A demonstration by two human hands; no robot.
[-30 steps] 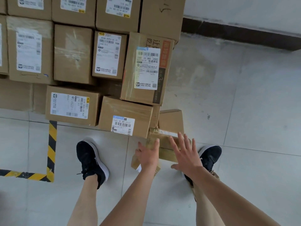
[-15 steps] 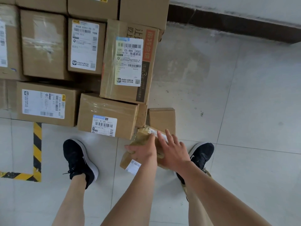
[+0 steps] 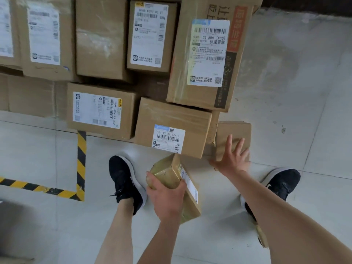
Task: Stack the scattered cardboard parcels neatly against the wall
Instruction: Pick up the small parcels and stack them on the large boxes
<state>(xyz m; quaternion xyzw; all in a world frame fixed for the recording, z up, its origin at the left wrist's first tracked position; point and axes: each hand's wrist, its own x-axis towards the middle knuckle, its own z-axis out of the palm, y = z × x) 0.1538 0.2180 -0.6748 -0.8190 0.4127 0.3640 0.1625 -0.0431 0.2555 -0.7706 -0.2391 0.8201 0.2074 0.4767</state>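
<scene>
At 6 o'clock the left hand (image 3: 167, 201) has its grip curled round a small taped parcel (image 3: 168, 174), which is tilted and sits between the black shoes (image 3: 125, 180). At 4 o'clock the right hand (image 3: 231, 161), grip wide with fingers spread, rests flat on a low plain box (image 3: 235, 130) on the floor (image 3: 285, 111), just beside a labelled box (image 3: 171, 119). Beyond, from 9 to 1 o'clock, stand the stacked parcels (image 3: 102, 39).

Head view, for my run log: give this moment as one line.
left hand: grips taped parcel, tilted | right hand: open, fingers spread over small box
</scene>
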